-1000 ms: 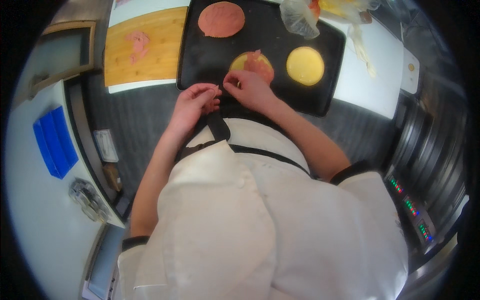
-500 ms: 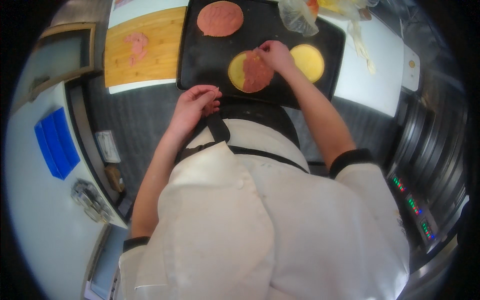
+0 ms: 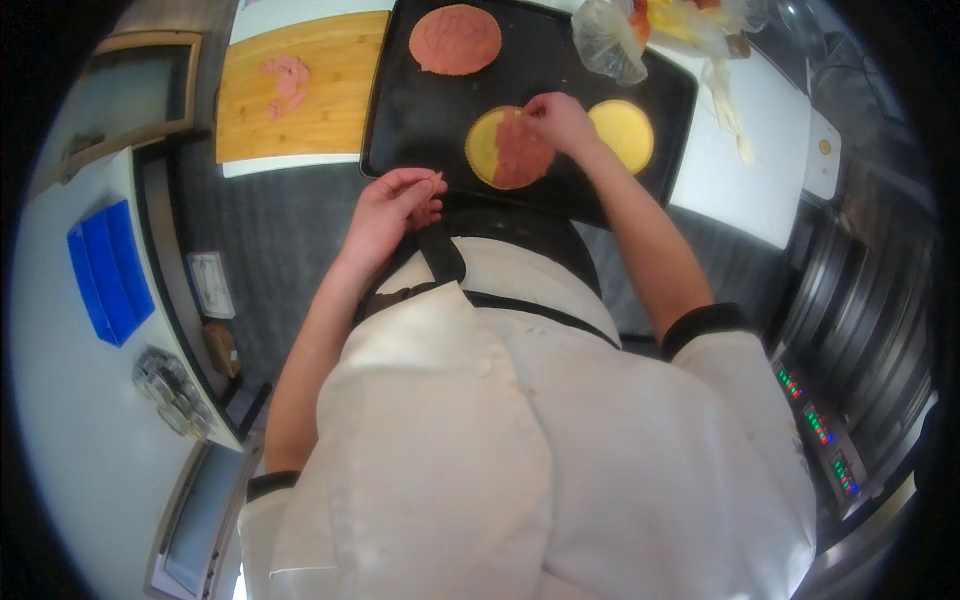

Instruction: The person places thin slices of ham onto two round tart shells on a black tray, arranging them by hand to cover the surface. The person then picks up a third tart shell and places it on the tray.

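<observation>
A round yellow pastry base with a fluted rim (image 3: 483, 150) lies on a black baking tray (image 3: 420, 125). Thin pink topping (image 3: 524, 155) covers its right part. At the upper edge of that topping, my right hand (image 3: 560, 122) is closed in a pinch; whatever is between its fingertips is hidden. My left hand (image 3: 398, 205) hovers off the tray's near edge, fingers curled and thumb pressed to them around a small pale bit too small to name. A plain yellow base (image 3: 625, 138) sits partly behind my right wrist. Another base, wholly pink on top (image 3: 455, 40), lies farther back on the tray.
Left of the tray, a wooden board (image 3: 335, 90) carries torn pink pieces (image 3: 288, 82). Clear plastic bags (image 3: 610, 45) lie over the tray's back right corner. A blue tray (image 3: 110, 272) and metal rings (image 3: 172, 390) rest on the left counter. Lit control panels (image 3: 818, 425) stand at right.
The whole scene has shifted slightly in view. My right hand remains at the topping's upper edge, and my left hand keeps its curled pose. No piece has visibly been added.
</observation>
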`<move>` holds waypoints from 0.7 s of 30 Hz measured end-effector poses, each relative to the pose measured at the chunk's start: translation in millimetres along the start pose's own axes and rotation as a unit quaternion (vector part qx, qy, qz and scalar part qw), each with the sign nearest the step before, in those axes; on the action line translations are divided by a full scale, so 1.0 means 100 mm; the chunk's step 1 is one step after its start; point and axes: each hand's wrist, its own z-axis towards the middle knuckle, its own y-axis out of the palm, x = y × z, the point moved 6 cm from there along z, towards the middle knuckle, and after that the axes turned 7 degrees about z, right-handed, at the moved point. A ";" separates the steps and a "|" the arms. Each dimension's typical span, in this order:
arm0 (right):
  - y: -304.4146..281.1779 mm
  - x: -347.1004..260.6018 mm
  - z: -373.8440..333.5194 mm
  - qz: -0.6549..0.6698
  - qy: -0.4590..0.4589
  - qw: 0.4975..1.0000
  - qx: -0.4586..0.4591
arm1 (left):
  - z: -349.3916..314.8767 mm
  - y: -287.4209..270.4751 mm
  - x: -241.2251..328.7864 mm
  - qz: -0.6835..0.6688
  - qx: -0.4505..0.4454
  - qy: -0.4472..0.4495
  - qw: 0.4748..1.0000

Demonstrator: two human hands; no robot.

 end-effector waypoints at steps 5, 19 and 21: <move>-0.02 -0.04 -0.01 -0.033 0.029 0.997 0.055 | -0.01 0.02 0.03 -0.002 0.007 0.004 1.000; 0.48 -1.09 -0.96 0.334 -0.084 0.930 -0.130 | 0.07 0.02 0.01 0.039 -0.011 0.017 0.999; 0.48 -1.31 -1.12 0.344 -0.074 0.926 -0.135 | 0.11 0.03 0.02 0.055 -0.012 0.021 0.998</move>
